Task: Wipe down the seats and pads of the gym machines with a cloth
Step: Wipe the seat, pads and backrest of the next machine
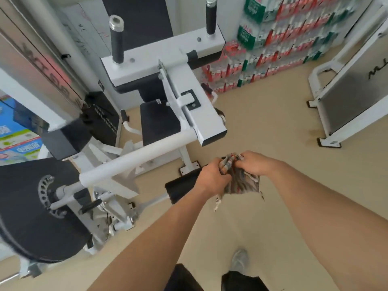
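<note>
Both hands bunch the cloth, no pad touched yet.
Left hand (212, 175) and right hand (255, 163) each clench the patterned cloth (241, 181) mid-air; the black roller pad (182, 189) at nine o'clock looks the likely next wipe.

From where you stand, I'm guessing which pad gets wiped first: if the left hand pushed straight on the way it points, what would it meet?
Probably the black roller pad just beyond the left hand, which grips the cloth. Depth is unclear from one view.
</note>
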Demonstrator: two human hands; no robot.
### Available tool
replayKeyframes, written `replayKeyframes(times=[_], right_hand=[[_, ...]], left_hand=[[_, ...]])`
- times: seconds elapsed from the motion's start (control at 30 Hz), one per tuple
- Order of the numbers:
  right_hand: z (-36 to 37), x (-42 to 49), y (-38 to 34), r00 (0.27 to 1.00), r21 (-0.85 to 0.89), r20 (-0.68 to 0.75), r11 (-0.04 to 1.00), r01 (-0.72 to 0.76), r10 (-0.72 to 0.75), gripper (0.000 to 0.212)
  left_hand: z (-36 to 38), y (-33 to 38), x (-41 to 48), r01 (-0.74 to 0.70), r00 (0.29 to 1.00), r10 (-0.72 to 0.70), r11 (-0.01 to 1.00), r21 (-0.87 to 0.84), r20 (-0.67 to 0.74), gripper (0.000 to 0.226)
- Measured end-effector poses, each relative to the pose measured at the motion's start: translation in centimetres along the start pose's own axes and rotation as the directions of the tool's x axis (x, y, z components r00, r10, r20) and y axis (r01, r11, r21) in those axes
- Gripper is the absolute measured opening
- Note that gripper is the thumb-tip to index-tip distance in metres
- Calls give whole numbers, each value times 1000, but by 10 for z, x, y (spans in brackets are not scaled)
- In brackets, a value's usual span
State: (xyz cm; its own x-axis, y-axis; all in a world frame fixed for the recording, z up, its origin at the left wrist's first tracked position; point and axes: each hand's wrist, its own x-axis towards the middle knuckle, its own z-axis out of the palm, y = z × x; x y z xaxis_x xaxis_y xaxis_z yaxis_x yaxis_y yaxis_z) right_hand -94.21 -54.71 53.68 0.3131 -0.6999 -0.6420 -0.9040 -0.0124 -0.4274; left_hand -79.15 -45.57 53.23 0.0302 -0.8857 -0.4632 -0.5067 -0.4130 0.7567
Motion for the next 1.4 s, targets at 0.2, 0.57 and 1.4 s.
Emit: replayKeyframes(times=[0.2,0.57,1.4], right_hand=[[-86,62,70,999,-5,39,1000,23,-23,20],[-221,234,104,999,132,-40,991,37,-32,33],[-336,549,36,763,327,604,945,26,-231,24]], left_hand=[[63,74,94,109,987,-124,984,-140,-103,32],[73,171,302,143,872,-381,798,-585,-308,22],[-10,171,576,282,291,-813,577,-766,-504,31]])
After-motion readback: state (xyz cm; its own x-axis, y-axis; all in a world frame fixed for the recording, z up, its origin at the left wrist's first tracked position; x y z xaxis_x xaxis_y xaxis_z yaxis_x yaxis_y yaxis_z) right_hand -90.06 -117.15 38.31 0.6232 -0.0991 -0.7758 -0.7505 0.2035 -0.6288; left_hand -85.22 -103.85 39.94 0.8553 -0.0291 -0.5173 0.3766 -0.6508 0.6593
